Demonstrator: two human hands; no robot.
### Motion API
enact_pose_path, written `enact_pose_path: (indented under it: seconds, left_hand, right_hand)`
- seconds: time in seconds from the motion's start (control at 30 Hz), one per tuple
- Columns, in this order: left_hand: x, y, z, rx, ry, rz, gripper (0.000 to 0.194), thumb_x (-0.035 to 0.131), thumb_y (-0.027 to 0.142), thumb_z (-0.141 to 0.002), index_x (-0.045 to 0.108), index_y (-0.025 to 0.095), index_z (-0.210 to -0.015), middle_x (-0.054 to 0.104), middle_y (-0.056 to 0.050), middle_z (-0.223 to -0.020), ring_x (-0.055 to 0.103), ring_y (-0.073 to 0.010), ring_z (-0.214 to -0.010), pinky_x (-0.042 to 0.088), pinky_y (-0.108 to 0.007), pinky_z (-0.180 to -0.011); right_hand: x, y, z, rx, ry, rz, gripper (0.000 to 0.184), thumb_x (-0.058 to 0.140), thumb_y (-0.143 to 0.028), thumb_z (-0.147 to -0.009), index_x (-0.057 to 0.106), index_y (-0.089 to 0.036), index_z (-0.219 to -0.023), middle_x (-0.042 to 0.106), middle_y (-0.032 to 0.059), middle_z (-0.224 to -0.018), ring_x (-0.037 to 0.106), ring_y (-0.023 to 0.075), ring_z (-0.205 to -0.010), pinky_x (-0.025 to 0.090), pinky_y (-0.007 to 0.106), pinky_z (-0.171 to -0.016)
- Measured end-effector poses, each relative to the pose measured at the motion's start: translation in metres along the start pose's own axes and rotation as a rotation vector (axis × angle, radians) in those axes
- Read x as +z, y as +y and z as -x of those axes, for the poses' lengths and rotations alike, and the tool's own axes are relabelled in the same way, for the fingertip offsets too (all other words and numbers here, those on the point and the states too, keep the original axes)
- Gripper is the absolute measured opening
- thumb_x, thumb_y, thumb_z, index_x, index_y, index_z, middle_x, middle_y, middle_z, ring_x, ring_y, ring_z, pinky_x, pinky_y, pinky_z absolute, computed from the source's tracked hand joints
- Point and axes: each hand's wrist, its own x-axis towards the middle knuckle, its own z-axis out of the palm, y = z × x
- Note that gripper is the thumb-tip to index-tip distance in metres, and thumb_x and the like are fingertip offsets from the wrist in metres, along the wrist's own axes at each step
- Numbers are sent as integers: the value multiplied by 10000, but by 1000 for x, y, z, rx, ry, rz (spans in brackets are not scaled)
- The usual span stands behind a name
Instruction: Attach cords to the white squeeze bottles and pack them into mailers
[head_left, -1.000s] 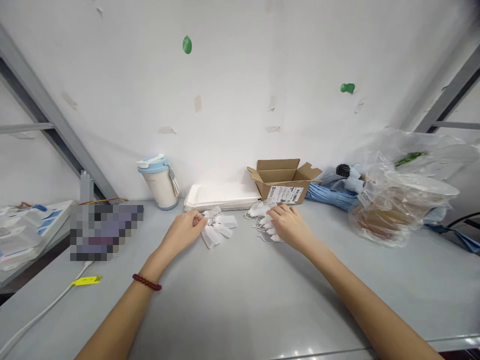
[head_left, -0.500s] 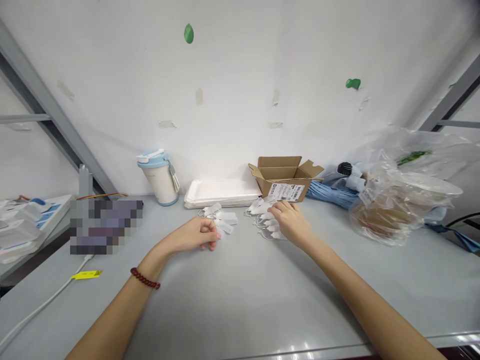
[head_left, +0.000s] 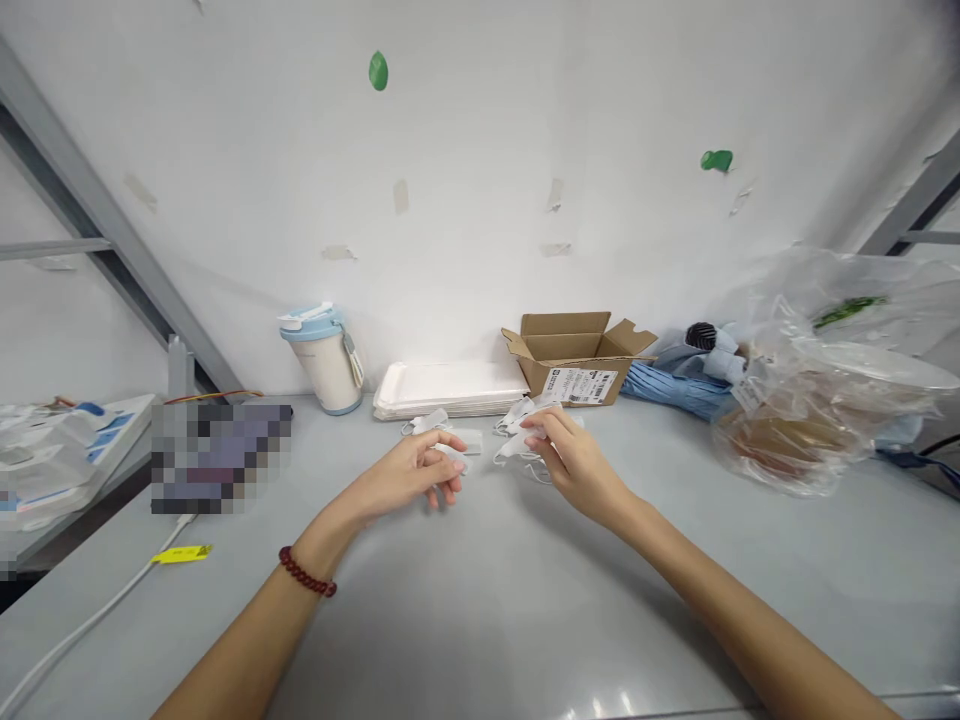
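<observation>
Since half a second ago, the left hand [head_left: 409, 475] has been shifted slightly rightward and the right hand's fingertips [head_left: 529, 423] have been drawn leftward, so that the gap between the hands is narrowed. The left hand is held half open, its thumb and forefinger parted and the other fingers loosely curled; nothing is seen to be gripped by it. By the right hand [head_left: 589, 465], a white tag appears to be pinched between thumb and fingers (its outline is largely covered by them).

Two groups of looped white tags are laid out on the grey tabletop [head_left: 480, 600]: a left group [head_left: 469, 441], partly hidden behind the left hand, and a right group [head_left: 516, 447], beside and under the right fingertips. Since tags are found in both groups, the handling is judged to be partway through; how many are dealt with and how many are left cannot be counted. Behind them, a stack of white trays [head_left: 450, 388] is set against the wall, and a cardboard box [head_left: 536, 374] is left with its flaps open, its contents not shown.
</observation>
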Motion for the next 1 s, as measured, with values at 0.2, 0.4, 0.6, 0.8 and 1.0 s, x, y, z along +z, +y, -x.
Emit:
enact_pose_path:
  seconds: [0.2,0.4,0.6,0.8,1.0]
  left_hand:
    - [17,-8,-6,3,-74,1,402,556,428,-798,538,151,-1088,632,-27,-729,613,-146,-605,488,-263,-549]
    - [20,-9,-7,47,-53,-11,292,531,433,-813,604,151,-835,618,-20,-685,580,-118,-545,465,-239,-510]
    - [20,-7,-6,20,-48,10,262,549,412,-810,582,152,-802,609,-7,-668,577,-113,-537,462,-242,-519]
    - [22,-9,-8,39,27,68,271,558,429,-800,536,160,-789,595,4,-677,564,-104,-521,443,-235,-490]
    - [21,-7,-9,73,45,37,277,534,430,-820,527,156,-780,586,3,-683,566,-102,-537,439,-230,-495]
  right_hand:
    - [3,-6,3,-4,83,-67,137,394,-240,-921,500,-202,-999,592,66,-872,559,151,-697,443,280,-641]
    - [3,-9,4,-13,125,-77,119,410,-250,-923,501,-203,-983,591,43,-804,559,144,-679,437,268,-640]
    - [3,-11,5,20,136,-93,113,418,-266,-922,500,-207,-973,596,30,-769,583,142,-673,439,253,-615]
    - [2,-15,5,80,146,-170,110,420,-261,-916,505,-201,-950,609,33,-796,614,127,-641,449,224,-556]
    - [0,-13,4,71,151,-167,122,442,-277,-911,513,-194,-964,627,26,-734,621,141,-631,454,242,-549]
